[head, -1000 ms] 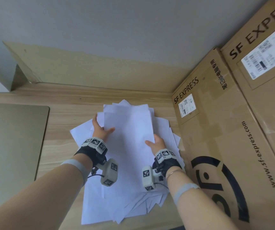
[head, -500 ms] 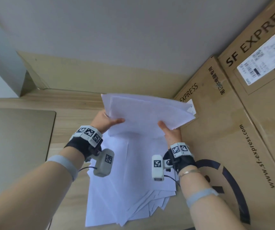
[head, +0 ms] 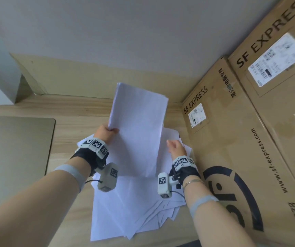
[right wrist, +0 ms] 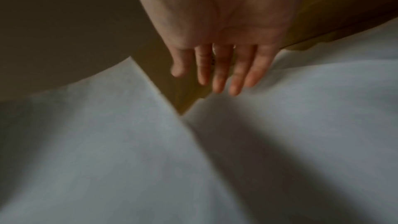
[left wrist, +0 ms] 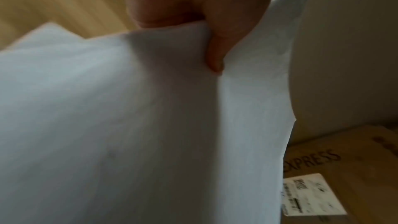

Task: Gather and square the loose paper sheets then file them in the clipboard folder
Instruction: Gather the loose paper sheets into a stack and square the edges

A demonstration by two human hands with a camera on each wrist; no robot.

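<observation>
My left hand (head: 107,133) grips the left edge of a lifted stack of white sheets (head: 139,129), thumb on the front; the left wrist view shows the thumb (left wrist: 215,54) pinching the stack of sheets (left wrist: 150,125). The stack stands upright, long side vertical, above the table. My right hand (head: 174,147) is beside the stack's right edge, apart from it; its fingers (right wrist: 217,72) are straight and spread over loose sheets (right wrist: 280,125), holding nothing. More loose white sheets (head: 130,207) lie fanned on the wooden table (head: 75,132) under both wrists.
Large SF Express cardboard boxes (head: 250,139) stand close on the right. A flat grey-gold board (head: 13,157) lies on the table at the left. A wooden ledge and grey wall run behind the papers.
The lifted stack has turned from lying crosswise between both hands to standing upright in my left hand. My right hand has let go of it and opened beside it.
</observation>
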